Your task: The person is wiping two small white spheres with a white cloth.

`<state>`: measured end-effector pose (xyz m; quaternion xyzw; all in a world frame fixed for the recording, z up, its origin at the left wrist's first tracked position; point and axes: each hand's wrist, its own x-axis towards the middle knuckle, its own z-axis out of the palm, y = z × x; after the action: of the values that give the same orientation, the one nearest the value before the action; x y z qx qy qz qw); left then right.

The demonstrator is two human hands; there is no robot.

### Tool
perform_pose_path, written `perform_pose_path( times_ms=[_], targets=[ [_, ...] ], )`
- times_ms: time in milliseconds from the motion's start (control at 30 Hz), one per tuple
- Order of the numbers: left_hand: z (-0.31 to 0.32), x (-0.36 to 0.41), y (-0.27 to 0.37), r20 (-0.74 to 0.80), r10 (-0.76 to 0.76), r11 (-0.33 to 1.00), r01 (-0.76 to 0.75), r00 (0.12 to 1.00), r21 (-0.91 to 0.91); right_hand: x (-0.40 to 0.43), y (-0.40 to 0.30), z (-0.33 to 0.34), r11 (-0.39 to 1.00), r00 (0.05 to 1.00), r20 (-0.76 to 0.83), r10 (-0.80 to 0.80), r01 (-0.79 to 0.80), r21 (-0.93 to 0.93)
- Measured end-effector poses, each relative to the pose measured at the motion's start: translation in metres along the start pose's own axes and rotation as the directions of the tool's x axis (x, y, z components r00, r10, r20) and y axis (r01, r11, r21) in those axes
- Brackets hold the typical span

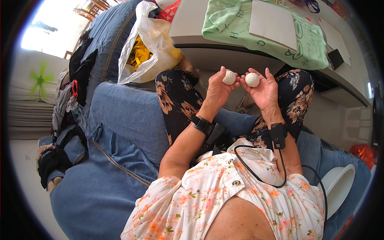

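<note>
My left hand point(219, 87) is turned palm up and cradles a small round white ball point(229, 78) with a rough, wrinkled surface. Beside it, my right hand point(264, 93) holds a second white ball point(252, 80) on its fingers, palm up too. This one looks ridged, as if wound with thread or strips, though its material is uncertain. The fingertips of both hands nearly meet above the gap between my knees. A black strapped device point(207, 127) sits on my left wrist, and another black device point(278, 136) with a cable is on my right.
A white plastic bag point(163, 39) with yellow shiny material point(140, 54) stands left of my knees. Ahead, a table point(192, 27) carries a green cloth point(315, 51), a white board point(271, 22) and a black object point(335, 59). A white basin point(337, 189) rests on the blue sofa point(120, 111).
</note>
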<state>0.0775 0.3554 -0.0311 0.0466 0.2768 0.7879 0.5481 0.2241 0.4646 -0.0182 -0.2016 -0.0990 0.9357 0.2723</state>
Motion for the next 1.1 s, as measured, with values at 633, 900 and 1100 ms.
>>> perform_pose_path(
  times_ms=[633,900,1100],
  targets=[
    [0.000,0.000,0.001,-0.014,-0.010,0.999,0.009,1.000,-0.040,-0.001,0.006,0.011,0.997,0.995,-0.068,-0.077,0.078,0.012],
    [-0.001,0.000,-0.002,-0.005,0.069,0.992,-0.068,0.998,0.108,0.005,-0.001,-0.008,0.992,0.996,-0.049,-0.074,0.069,-0.105],
    [0.003,-0.001,0.003,0.046,-0.026,0.991,0.032,0.999,-0.131,-0.001,0.005,0.006,0.999,1.000,0.005,-0.012,0.012,0.039]
  ],
)
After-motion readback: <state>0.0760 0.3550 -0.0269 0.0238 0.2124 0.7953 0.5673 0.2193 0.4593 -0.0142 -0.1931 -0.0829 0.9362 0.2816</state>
